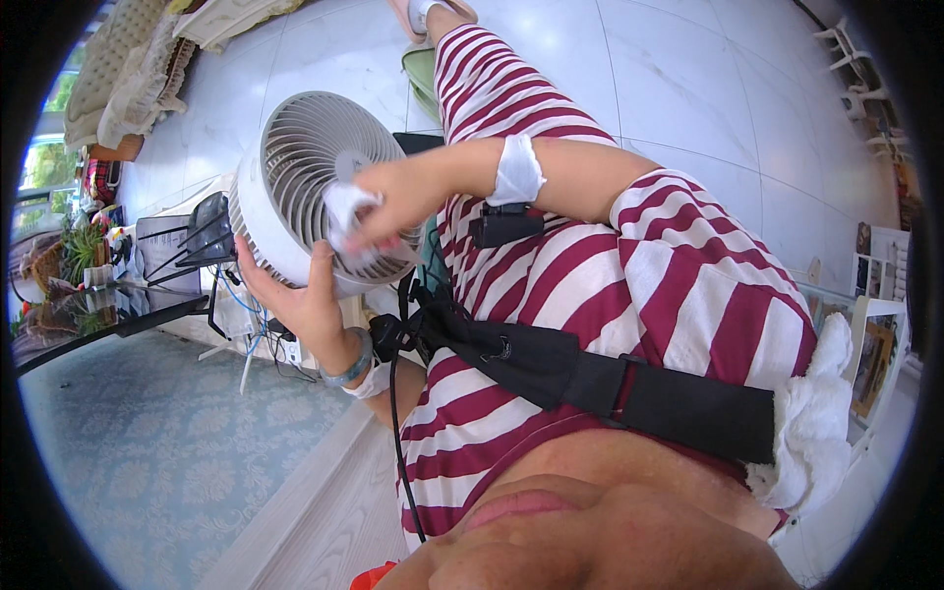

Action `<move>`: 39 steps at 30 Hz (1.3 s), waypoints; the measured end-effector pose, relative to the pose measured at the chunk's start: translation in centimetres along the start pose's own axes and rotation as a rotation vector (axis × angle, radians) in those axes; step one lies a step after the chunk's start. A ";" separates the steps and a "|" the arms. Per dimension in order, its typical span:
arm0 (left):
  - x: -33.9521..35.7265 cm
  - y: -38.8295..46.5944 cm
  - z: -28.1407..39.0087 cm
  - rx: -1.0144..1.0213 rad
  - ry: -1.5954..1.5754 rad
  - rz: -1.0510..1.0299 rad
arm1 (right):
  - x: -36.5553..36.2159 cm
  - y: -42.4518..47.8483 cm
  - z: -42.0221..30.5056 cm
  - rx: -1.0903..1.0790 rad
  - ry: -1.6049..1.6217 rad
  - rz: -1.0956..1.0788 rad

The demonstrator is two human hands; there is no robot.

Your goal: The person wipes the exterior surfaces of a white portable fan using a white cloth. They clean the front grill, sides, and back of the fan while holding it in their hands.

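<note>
A round white fan head (pixel 254 214) with a grey slatted grille (pixel 295 173) stands tilted in front of me, left of my striped clothes. My left hand (pixel 299 299) supports it from below, thumb at the rim and fingers spread along the back; a bracelet circles that wrist. Blurred over the lower right of the grille, my right hand (pixel 394 199) holds a crumpled white cloth (pixel 346 206) against the slats. The cloth partly hides the grille. The fan's base is hidden.
Black straps and a cable (pixel 398 442) hang across my body. To the left are a glossy dark tabletop (pixel 110 321) with plants, and a black device (pixel 208 228) near blue and black wires. A tufted sofa (pixel 110 66) stands at the upper left, and a green object (pixel 420 74) lies near my foot.
</note>
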State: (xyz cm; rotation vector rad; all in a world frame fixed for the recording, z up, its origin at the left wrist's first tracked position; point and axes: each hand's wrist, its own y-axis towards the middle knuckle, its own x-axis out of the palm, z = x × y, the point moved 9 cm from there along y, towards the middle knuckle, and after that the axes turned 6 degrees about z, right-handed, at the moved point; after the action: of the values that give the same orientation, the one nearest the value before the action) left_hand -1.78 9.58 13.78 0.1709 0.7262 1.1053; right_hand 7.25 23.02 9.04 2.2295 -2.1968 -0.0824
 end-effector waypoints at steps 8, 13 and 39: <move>2.0 -0.8 2.5 0.097 0.127 -0.044 | -5.3 -0.7 -11.5 -0.592 -0.791 0.571; 2.4 -1.1 0.4 0.056 -0.024 -0.083 | 0.5 -1.2 -11.7 -1.014 -0.937 0.397; 2.0 -1.8 1.3 0.146 0.056 -0.047 | 0.7 -1.2 -11.6 -0.893 -0.986 0.160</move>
State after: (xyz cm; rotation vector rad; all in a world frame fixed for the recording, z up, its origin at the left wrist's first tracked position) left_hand 0.85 10.73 13.00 0.2463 0.8578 1.0154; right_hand 8.96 22.00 20.54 1.5648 -1.8915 -2.0230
